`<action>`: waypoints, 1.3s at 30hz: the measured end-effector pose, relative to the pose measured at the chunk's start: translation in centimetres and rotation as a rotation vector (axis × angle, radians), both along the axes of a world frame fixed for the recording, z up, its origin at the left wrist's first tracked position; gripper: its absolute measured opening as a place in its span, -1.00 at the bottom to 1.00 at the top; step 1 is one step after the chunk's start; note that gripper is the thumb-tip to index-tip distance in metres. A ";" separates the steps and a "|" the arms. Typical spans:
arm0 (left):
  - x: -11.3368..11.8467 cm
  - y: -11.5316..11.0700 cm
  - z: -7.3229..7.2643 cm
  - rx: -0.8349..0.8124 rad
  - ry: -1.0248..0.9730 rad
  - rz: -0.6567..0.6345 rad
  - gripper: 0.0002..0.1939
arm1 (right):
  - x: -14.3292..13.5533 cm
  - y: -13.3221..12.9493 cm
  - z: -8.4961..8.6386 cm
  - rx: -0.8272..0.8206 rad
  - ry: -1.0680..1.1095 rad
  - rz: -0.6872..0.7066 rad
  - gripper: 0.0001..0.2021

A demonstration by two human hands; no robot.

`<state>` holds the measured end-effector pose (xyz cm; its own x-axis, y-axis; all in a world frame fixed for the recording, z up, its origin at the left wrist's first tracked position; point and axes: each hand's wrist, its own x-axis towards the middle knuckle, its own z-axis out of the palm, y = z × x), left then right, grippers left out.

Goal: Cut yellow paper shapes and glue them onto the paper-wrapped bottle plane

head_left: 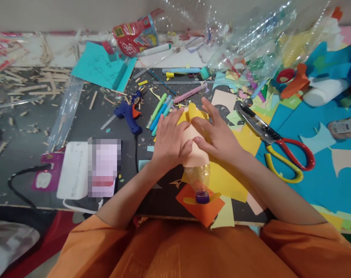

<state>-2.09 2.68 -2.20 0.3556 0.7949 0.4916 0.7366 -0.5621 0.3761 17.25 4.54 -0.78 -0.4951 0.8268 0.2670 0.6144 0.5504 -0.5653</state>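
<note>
A clear plastic bottle (196, 176) lies on the dark table in front of me, its purple cap (202, 197) toward my body. Peach paper (195, 156) wraps the bottle's body, and a yellow paper piece (192, 112) sticks up at its far end. My left hand (170, 136) rests along the bottle's left side, fingers stretched forward and thumb on the peach paper. From the right, my right hand (219, 133) holds the wrap, its thumb on the paper and index fingertip by the yellow piece. Under the cap are an orange paper square (206, 217) and a yellow strip.
Red-and-yellow scissors (282, 148) lie to the right on blue paper (314, 189). A blue glue gun (130, 117) and several markers (161, 112) are left of the bottle. A phone (104, 168) and white power bank (74, 170) lie farther left. Plastic bottles (135, 34) and paper scraps crowd the back.
</note>
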 end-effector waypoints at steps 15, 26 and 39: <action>-0.5 1.1 -0.7 -0.119 0.017 -0.021 -0.30 | 0.2 0.9 0.5 -0.041 -0.084 -0.027 -0.39; -0.6 0.8 -0.5 -0.045 0.040 -0.005 -0.44 | 0.3 -0.7 0.7 0.031 -0.049 -0.031 -0.53; -0.9 1.1 -0.4 -0.091 0.025 -0.037 -0.35 | 0.3 0.7 0.9 -0.007 -0.097 -0.007 -0.41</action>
<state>-2.94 3.77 -2.59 0.3973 0.8220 0.4081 0.7256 -0.5536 0.4087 17.57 5.24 0.09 -0.5130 0.8319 0.2118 0.6700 0.5422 -0.5070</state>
